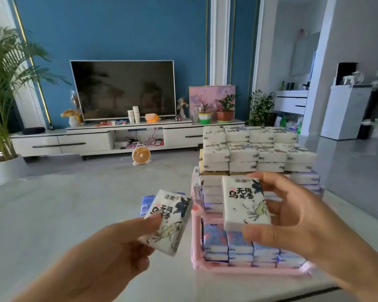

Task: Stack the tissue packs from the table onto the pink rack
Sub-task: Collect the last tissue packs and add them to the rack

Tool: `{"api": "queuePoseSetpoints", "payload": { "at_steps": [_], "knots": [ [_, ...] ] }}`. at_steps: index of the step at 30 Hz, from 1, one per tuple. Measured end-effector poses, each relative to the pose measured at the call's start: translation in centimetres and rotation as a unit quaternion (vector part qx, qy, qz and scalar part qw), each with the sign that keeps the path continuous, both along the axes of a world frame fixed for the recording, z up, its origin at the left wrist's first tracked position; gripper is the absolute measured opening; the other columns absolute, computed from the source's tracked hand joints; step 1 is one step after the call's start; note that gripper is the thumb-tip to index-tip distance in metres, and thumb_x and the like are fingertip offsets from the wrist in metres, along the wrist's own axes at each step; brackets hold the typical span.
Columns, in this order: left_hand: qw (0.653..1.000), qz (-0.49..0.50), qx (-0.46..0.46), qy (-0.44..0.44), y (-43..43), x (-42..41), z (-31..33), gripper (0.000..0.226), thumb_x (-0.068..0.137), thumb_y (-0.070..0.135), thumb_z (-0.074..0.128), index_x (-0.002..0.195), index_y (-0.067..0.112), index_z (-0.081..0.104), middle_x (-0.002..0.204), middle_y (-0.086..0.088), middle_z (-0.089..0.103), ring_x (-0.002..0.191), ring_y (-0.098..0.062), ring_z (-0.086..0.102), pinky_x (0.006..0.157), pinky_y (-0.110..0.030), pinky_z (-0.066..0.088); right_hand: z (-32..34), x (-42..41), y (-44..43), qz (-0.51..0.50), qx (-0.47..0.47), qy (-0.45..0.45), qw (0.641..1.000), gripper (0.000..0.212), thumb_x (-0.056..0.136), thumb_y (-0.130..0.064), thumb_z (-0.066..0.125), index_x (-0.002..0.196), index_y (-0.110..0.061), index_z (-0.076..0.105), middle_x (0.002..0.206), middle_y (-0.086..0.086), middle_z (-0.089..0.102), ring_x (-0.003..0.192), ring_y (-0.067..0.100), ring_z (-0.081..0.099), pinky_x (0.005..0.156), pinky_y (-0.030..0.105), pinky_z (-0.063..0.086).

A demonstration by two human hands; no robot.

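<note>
Before the pink rack (238,270), left grip (118,247) clamps one tissue pack (168,221), right grip (292,216) another pack (244,202).

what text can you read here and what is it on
"洁柔": top of the left pack, held by the left hand.
"无极", "乌龙香": right pack, held by the right hand.
Stacked packs on the pink rack: too blurred to read.

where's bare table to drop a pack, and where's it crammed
Bare table runs left of the pink rack, past the blue pack to the far edge, plus a strip in front. Crowded: the rack's tiers and its top stack.
</note>
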State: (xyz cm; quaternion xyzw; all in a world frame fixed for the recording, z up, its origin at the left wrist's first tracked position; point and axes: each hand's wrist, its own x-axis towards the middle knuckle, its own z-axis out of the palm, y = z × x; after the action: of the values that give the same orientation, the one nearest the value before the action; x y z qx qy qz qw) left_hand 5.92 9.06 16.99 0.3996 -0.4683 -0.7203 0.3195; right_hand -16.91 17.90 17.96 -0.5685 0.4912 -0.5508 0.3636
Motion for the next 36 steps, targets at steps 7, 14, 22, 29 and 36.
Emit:
{"api": "queuePoseSetpoints", "payload": {
  "at_steps": [7,14,22,29,36],
  "knots": [
    [0.99,0.057,-0.12,0.042,-4.9,-4.8,8.2,0.025,0.069,0.004,0.065,0.092,-0.001,0.057,0.082,-0.021,0.071,0.064,-0.024,0.07,0.05,-0.027,0.057,6.8,-5.4,-4.3,-0.207,-0.124,0.236,0.941,0.078,0.046,-0.066,0.074,0.116,-0.036,0.054,0.104,-0.016,0.047,0.086,-0.014,0.046,0.07,0.002,0.035],
    [0.986,0.028,-0.144,-0.077,-8.3,-10.8,8.8,0.025,0.076,0.024,0.072,0.086,0.005,0.061,0.07,-0.007,0.061,0.062,-0.013,0.049,0.054,-0.02,0.039,6.7,-7.0,-8.6,-0.2,-0.056,0.403,0.891,0.043,0.076,-0.049,0.066,0.114,-0.033,0.05,0.111,-0.016,0.043,0.111,0.004,0.036,0.085,0.013,0.032],
    [0.942,0.049,-0.294,-0.156,-9.3,-11.5,6.8,0.036,0.081,0.044,0.062,0.095,0.012,0.055,0.096,0.0,0.056,0.083,-0.011,0.052,0.075,-0.028,0.044,5.7,-7.7,-8.9,-0.169,-0.061,0.415,0.892,0.035,0.082,-0.05,0.058,0.114,-0.037,0.049,0.118,-0.018,0.038,0.114,-0.002,0.029,0.087,0.01,0.025],
    [0.889,0.042,-0.417,-0.183,-9.1,-10.8,4.2,0.044,0.06,0.053,0.073,0.097,0.044,0.051,0.107,0.013,0.054,0.1,-0.002,0.051,0.082,-0.023,0.04,5.3,-8.1,-9.3,-0.15,-0.083,0.414,0.894,0.02,0.085,-0.043,0.059,0.104,-0.044,0.053,0.111,-0.028,0.044,0.111,-0.013,0.032,0.096,0.014,0.028],
    [0.889,0.061,-0.422,-0.164,-9.2,-11.2,3.7,0.04,0.063,0.055,0.071,0.095,0.043,0.05,0.106,0.016,0.053,0.098,0.003,0.05,0.071,-0.014,0.039,5.0,-7.6,-9.7,-0.149,-0.107,0.407,0.895,0.023,0.082,-0.046,0.06,0.103,-0.043,0.054,0.111,-0.027,0.046,0.106,-0.016,0.035,0.085,0.0,0.027]
  ]
}}
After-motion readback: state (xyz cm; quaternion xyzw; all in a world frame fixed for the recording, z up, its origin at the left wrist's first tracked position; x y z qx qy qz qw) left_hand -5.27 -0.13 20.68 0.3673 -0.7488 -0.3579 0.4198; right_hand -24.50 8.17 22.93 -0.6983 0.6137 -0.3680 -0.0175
